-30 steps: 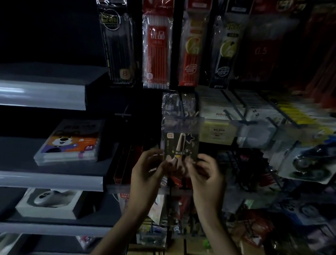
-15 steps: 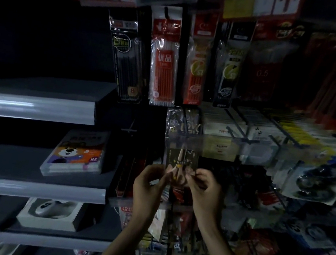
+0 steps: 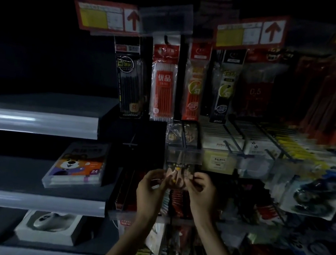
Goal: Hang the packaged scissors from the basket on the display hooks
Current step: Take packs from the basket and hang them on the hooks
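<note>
A small dark packet of scissors (image 3: pixel 179 175) hangs between my two hands in front of the pegboard. My left hand (image 3: pixel 150 190) pinches its left edge and my right hand (image 3: pixel 202 194) pinches its right edge. The packet's top sits behind the clear label holder (image 3: pixel 184 156) at the tip of a display hook (image 3: pixel 183 138), where similar dark packets (image 3: pixel 183 134) hang. Whether the packet is threaded on the hook is hidden. The basket is out of view.
Packs of pens (image 3: pixel 164 80) hang above the hook. Boxed goods on more hooks (image 3: pixel 251 145) fill the right side, with correction tape cards (image 3: pixel 314 192) lower right. Grey shelves (image 3: pixel 37 125) at left hold a marker box (image 3: pixel 77 165).
The view has tilted upward, so the shelves and hands sit lower in frame. The packet has moved further under the clear label holder. Both hands keep their pinch on it.
</note>
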Demonstrator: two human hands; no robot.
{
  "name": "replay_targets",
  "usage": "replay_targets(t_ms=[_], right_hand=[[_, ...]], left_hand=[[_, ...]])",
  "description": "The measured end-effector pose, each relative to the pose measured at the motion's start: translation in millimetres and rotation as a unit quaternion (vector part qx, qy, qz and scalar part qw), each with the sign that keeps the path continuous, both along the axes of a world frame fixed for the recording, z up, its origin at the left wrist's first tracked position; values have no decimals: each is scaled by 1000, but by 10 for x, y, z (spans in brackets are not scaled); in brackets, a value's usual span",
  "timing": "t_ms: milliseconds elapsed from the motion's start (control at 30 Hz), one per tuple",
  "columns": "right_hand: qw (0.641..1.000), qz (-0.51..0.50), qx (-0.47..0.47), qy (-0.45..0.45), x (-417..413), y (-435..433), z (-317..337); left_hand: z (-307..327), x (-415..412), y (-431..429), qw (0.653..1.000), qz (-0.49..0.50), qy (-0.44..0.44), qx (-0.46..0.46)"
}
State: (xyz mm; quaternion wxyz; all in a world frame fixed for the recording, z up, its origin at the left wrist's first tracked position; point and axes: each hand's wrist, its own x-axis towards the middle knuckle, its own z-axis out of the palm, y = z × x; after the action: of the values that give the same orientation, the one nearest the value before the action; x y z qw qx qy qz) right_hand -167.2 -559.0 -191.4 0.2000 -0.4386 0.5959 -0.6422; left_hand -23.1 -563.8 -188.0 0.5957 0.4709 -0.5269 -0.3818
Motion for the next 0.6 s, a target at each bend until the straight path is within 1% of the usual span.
replay_targets(t_ms=[133, 367, 600], right_hand=[[1000, 10, -1, -21, 17, 23, -74], [1000, -4, 8, -9, 60, 25, -84], [999, -31, 19, 4, 104, -58, -2]], left_hand=[[-49, 3, 39, 1000, 4, -16, -8], [-88, -19, 69, 1000, -15, -17, 11], [-55, -56, 12, 999, 33, -21, 4]])
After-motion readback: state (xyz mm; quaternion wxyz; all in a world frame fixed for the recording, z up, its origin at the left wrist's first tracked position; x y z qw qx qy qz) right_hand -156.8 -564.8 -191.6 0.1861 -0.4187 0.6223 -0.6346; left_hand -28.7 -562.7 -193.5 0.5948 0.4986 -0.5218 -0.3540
